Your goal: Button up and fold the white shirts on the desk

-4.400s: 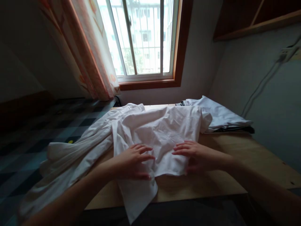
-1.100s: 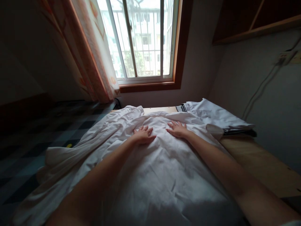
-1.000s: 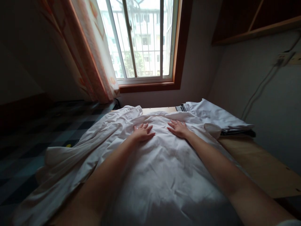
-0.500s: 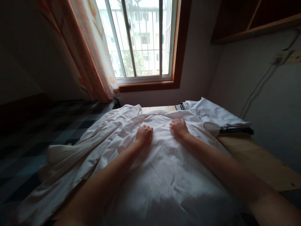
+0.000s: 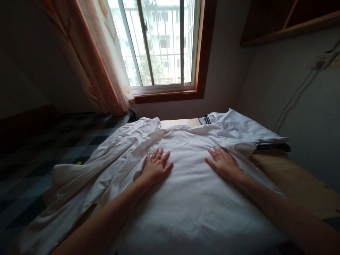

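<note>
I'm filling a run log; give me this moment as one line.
left hand: spread on white cloth; right hand: spread on white cloth; window: ahead

From afar I see a wooden table (image 5: pixel 294 175): a white cloth (image 5: pixel 191 198) lies spread across its middle, a rumpled cloth (image 5: pixel 91 177) covers its left side, and folded clothes (image 5: pixel 247 129) sit at its far right corner.

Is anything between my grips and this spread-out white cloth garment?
Nothing visible: the left grip and right grip both rest open on the white cloth garment. The folded white cloth pile lies farther off, to the right.
</note>
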{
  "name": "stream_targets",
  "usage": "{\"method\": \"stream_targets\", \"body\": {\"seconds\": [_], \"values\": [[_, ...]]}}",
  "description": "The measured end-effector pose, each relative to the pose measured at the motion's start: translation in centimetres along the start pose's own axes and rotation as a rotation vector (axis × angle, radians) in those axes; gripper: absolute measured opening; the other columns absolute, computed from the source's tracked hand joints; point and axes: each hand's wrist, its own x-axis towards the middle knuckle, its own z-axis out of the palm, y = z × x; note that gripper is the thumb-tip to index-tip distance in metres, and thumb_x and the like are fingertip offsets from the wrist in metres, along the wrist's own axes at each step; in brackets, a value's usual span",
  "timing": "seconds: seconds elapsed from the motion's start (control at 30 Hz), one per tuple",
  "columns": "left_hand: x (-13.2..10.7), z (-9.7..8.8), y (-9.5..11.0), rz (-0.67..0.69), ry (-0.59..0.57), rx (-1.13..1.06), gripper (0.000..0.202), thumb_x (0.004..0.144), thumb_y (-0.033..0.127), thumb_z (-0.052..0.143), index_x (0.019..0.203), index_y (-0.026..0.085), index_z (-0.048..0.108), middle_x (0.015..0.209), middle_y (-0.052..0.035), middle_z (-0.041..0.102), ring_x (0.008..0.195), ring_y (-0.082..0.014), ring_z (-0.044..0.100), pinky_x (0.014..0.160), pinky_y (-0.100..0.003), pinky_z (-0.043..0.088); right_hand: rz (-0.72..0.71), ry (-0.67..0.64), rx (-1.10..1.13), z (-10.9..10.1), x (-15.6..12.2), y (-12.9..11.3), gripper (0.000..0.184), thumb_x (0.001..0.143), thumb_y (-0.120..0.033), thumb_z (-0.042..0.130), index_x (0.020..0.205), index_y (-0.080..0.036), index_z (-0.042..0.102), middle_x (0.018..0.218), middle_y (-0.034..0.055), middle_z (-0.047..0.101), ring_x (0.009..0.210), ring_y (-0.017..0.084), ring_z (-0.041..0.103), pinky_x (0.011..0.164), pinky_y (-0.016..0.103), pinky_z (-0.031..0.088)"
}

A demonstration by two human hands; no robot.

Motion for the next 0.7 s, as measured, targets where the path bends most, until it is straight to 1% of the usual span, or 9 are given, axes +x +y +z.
{"method": "stream_targets", "body": {"seconds": [0.07,0.17,0.27,0.37,0.43,0.47,0.57,0.63,0.7], "values": [[-0.5,-0.1,0.1,-0.021,-0.016,0.009,0.065,0.097,0.06,0.035,0.153,0.027,0.039,0.164,-0.0139,0.026,0.152,-0.0342,0.02,0.118,-0.061,0.016,0.011,0.02,0.005,0.2,-0.2,1.4,0.066,0.1,-0.056,0.032,0.151,-0.016,0.043,0.158,0.0138,0.038,0.146,0.029,0.033,0.12,0.045,0.025],[-0.6,-0.8,0.3,0.011,-0.037,0.025,0.066,0.096,0.061,0.036,0.151,0.026,0.041,0.161,-0.0172,0.031,0.149,-0.0384,0.025,0.113,-0.066,0.022,-0.049,0.035,-0.013,0.4,-0.2,2.9,0.064,0.1,-0.05,0.033,0.149,-0.011,0.044,0.157,0.0151,0.04,0.146,0.026,0.034,0.121,0.04,0.024],[0.5,-2.0,0.8,0.055,-0.041,0.056,0.062,0.094,0.061,0.041,0.142,0.023,0.052,0.15,-0.0209,0.047,0.14,-0.0421,0.04,0.109,-0.07,0.025,-0.076,-0.011,-0.074,-0.6,0.2,2.6,0.061,0.1,-0.047,0.035,0.146,-0.008,0.048,0.153,0.0183,0.044,0.143,0.03,0.038,0.119,0.042,0.028],[3.1,-2.4,2.0,0.126,-0.002,0.06,0.049,0.096,0.052,0.044,0.129,0.02,0.063,0.136,-0.0179,0.061,0.131,-0.0362,0.051,0.112,-0.061,0.028,-0.112,-0.09,-0.131,-2.3,1.6,0.0,0.052,0.099,-0.035,0.039,0.138,-0.005,0.055,0.144,0.0228,0.053,0.137,0.033,0.046,0.115,0.044,0.032],[5.3,-1.8,2.9,0.155,0.037,0.015,0.049,0.097,0.047,0.044,0.135,0.02,0.058,0.145,-0.0158,0.054,0.137,-0.0322,0.045,0.116,-0.053,0.027,-0.155,-0.098,-0.114,-3.0,3.2,-2.6,0.05,0.098,-0.028,0.039,0.142,-0.008,0.053,0.148,0.0213,0.049,0.141,0.032,0.04,0.117,0.045,0.029],[6.3,-1.3,3.3,0.14,0.046,-0.012,0.051,0.097,0.047,0.044,0.14,0.021,0.054,0.152,-0.0148,0.047,0.142,-0.0319,0.039,0.118,-0.053,0.025,-0.189,-0.088,-0.077,-3.1,4.2,-4.1,0.051,0.099,-0.028,0.038,0.146,-0.012,0.049,0.153,0.0181,0.044,0.144,0.03,0.035,0.118,0.045,0.026],[8.4,0.4,4.0,0.093,0.026,-0.082,0.058,0.097,0.053,0.038,0.148,0.027,0.044,0.161,-0.01,0.035,0.149,-0.0318,0.027,0.119,-0.058,0.017,-0.249,-0.124,0.054,-2.2,7.2,-7.6,0.052,0.102,-0.036,0.034,0.152,-0.024,0.041,0.16,0.0082,0.035,0.149,0.027,0.027,0.119,0.047,0.022],[8.9,1.1,3.9,0.119,0.007,-0.103,0.06,0.097,0.056,0.036,0.151,0.029,0.041,0.162,-0.0081,0.034,0.15,-0.0303,0.025,0.12,-0.057,0.016,-0.216,-0.108,0.107,-1.2,9.2,-8.8,0.052,0.103,-0.035,0.029,0.153,-0.023,0.04,0.161,0.0071,0.034,0.149,0.024,0.028,0.12,0.045,0.021],[8.8,1.3,3.7,0.152,-0.006,-0.105,0.064,0.096,0.058,0.035,0.152,0.027,0.039,0.162,-0.0085,0.032,0.151,-0.0295,0.024,0.121,-0.054,0.014,-0.174,-0.078,0.137,-0.4,11.0,-8.8,0.052,0.103,-0.033,0.026,0.153,-0.022,0.04,0.161,0.0071,0.035,0.148,0.021,0.029,0.12,0.041,0.021]]}}
